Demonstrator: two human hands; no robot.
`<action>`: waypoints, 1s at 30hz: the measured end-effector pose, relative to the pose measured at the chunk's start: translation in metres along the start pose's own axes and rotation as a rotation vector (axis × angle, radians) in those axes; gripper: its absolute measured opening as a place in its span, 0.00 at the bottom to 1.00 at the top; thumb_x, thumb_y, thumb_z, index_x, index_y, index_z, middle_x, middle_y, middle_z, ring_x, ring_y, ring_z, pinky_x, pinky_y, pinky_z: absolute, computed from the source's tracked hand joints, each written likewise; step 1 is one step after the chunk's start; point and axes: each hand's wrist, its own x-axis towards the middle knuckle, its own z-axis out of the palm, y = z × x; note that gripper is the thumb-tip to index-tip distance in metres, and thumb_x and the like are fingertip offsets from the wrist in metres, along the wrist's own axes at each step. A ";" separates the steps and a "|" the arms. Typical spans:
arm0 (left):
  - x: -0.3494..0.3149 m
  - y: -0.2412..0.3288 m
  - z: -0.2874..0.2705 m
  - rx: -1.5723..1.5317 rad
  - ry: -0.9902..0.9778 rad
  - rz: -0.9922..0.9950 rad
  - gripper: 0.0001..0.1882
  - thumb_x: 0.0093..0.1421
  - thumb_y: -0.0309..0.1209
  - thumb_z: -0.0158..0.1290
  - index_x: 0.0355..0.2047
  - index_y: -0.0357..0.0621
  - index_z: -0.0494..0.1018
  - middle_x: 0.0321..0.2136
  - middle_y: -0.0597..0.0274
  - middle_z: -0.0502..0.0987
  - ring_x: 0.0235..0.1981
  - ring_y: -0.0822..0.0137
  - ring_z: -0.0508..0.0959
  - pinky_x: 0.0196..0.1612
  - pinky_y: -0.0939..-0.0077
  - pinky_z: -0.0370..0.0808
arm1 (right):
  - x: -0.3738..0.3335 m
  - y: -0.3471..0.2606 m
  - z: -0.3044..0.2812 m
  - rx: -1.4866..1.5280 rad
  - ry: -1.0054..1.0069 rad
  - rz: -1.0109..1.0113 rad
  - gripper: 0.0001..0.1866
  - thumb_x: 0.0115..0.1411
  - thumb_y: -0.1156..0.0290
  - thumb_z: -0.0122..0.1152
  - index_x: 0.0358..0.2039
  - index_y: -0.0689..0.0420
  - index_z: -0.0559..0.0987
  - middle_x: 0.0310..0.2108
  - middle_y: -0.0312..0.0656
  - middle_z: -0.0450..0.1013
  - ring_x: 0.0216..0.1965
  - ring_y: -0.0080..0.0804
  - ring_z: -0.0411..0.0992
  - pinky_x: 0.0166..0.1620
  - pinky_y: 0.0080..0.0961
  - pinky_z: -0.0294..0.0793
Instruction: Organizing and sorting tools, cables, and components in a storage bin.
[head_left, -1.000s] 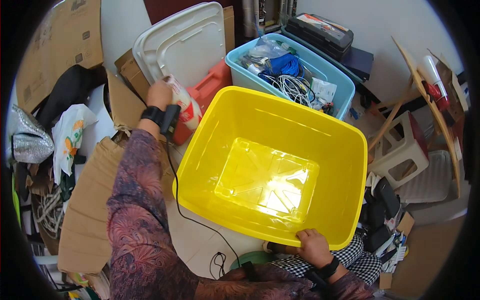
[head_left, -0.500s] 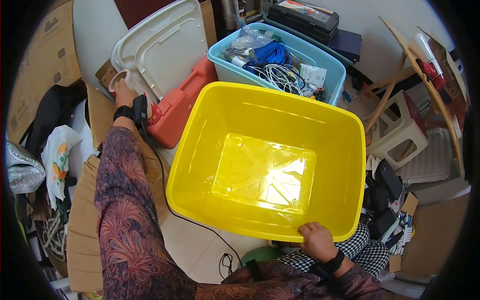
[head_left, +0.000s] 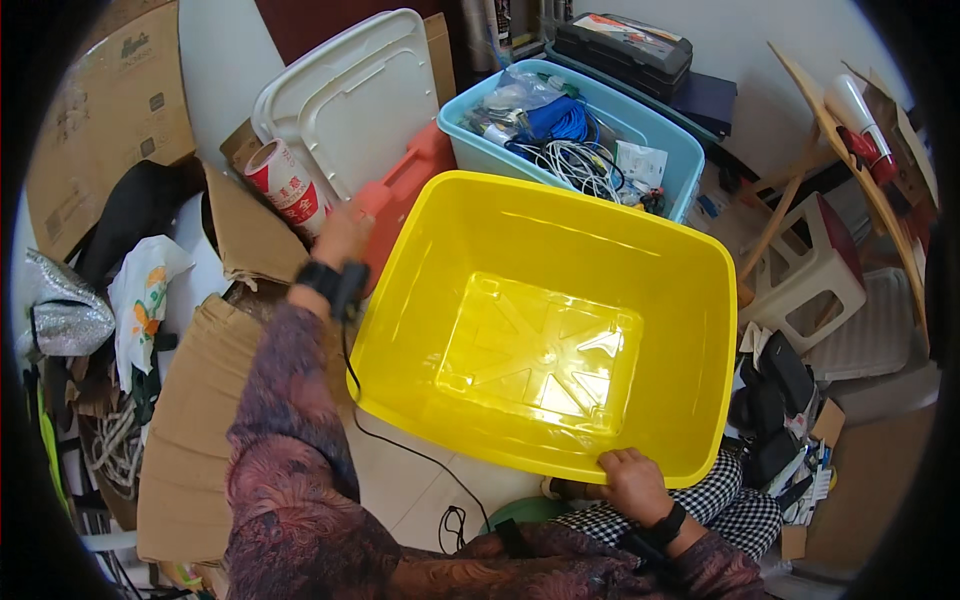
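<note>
A large yellow plastic tub [head_left: 540,240], with nothing inside, leans in front of me with its mouth facing up. At its near rim, my right hand [head_left: 635,485] is closed, thumb and fingers over the edge. My left hand [head_left: 345,235] is smeared by motion beside the red plastic case [head_left: 405,190], left of the tub. Its fingers do not show clearly, so whether it touches the case is unclear. A white roll with red printing [head_left: 287,190] stands just left of that hand, apart from it, near a white lid [head_left: 365,100].
Behind the tub, a light-blue bin [head_left: 470,130] holds cables and bags. Cardboard [head_left: 205,430] lies along my left. A beige stool [head_left: 810,265] and a wooden board [head_left: 870,190] stand at the right. A black cable [head_left: 400,440] runs down from my left wrist.
My left hand has let go of the white and red roll and moved right and nearer, to beside the red case. The right hand stays on the rim; the view has shifted slightly.
</note>
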 end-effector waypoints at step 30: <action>-0.279 0.149 0.128 -1.251 0.005 -0.506 0.19 0.49 0.20 0.50 0.44 0.33 0.68 0.36 0.57 0.76 0.39 0.63 0.76 0.42 0.73 0.72 | -0.046 0.002 0.012 0.180 -0.133 -0.066 0.19 0.51 0.62 0.59 0.38 0.62 0.72 0.29 0.55 0.73 0.34 0.53 0.72 0.37 0.44 0.71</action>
